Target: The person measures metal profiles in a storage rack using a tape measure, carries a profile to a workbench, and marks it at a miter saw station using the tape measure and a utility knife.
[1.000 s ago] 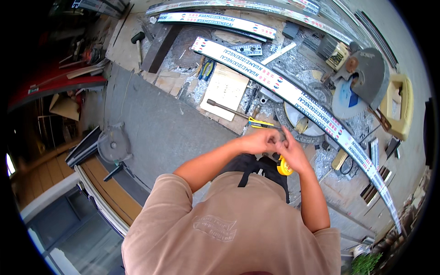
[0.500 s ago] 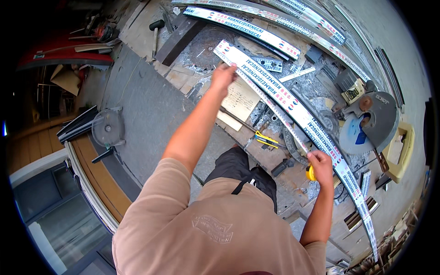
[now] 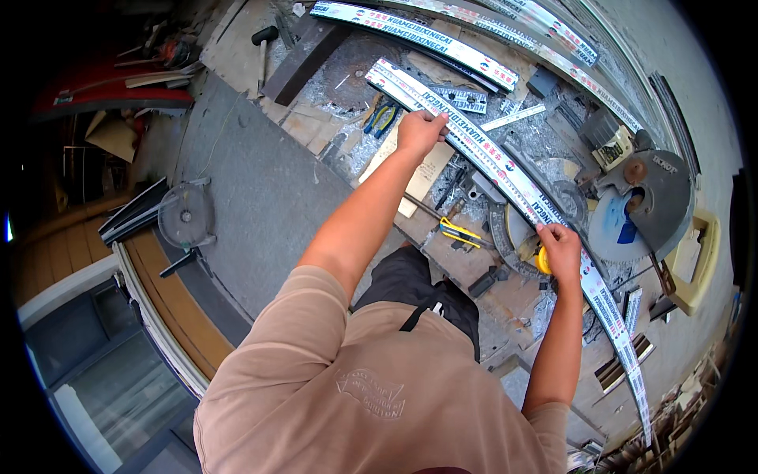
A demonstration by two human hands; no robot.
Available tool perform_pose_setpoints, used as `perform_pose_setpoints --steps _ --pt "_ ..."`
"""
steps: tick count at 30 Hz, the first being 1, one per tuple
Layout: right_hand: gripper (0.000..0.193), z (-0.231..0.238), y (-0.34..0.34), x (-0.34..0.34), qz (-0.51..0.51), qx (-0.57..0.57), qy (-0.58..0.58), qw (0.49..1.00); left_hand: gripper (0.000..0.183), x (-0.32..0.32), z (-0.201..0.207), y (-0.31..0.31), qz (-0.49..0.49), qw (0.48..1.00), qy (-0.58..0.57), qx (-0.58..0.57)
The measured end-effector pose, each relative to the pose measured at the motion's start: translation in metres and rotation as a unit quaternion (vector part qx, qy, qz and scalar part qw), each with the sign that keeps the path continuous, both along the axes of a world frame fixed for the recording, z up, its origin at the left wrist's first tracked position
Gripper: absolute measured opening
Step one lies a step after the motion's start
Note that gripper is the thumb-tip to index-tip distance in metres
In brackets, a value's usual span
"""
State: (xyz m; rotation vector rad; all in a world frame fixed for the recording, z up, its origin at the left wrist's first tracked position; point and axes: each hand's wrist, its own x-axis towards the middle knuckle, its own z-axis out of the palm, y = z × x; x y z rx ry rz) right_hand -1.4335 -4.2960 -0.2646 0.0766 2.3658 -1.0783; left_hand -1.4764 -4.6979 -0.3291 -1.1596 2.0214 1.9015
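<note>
From left to right: pliers [image 3: 384,118] lie on the surface [image 3: 306,126]; your left hand [image 3: 422,134] touches the long white-wrapped strip [image 3: 410,88], its fingers drawn together, their exact grip hidden; a yellow-handled knife [image 3: 462,232] lies nearer you; your right hand [image 3: 560,251] grips a yellow tape measure [image 3: 542,261] at the strip's near edge; 1 saw [image 3: 649,197] stands beyond.

Open to pass between left hand [image 3: 422,134] and right hand [image 3: 560,251], on the near side of the strip [image 3: 501,162], though hindered low down by knife [image 3: 464,234] and rod [image 3: 425,207]. Blocked beyond the right hand by the saw [image 3: 651,209]. Tight behind the strip, cluttered with an offcut [image 3: 459,99]. Roomiest left of the bench [image 3: 513,308], over the grey floor [image 3: 260,178].
</note>
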Motion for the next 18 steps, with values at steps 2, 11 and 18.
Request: perform_pose_setpoints --steps 2,11,18 --pt "0.035 -0.005 0.007 -0.002 0.005 0.042 0.029 0.999 0.032 -0.003 -0.008 0.001 0.011 1.000 0.012 -0.010" --pt "0.045 -0.017 0.068 0.015 -0.027 0.286 0.080 0.954 0.044 -0.008 -0.004 -0.021 -0.080 0.991 -0.056 -0.095" --pt "0.046 -0.009 0.113 0.036 -0.085 0.340 0.069 0.934 0.039 -0.009 -0.005 -0.017 -0.095 0.986 -0.076 -0.117"
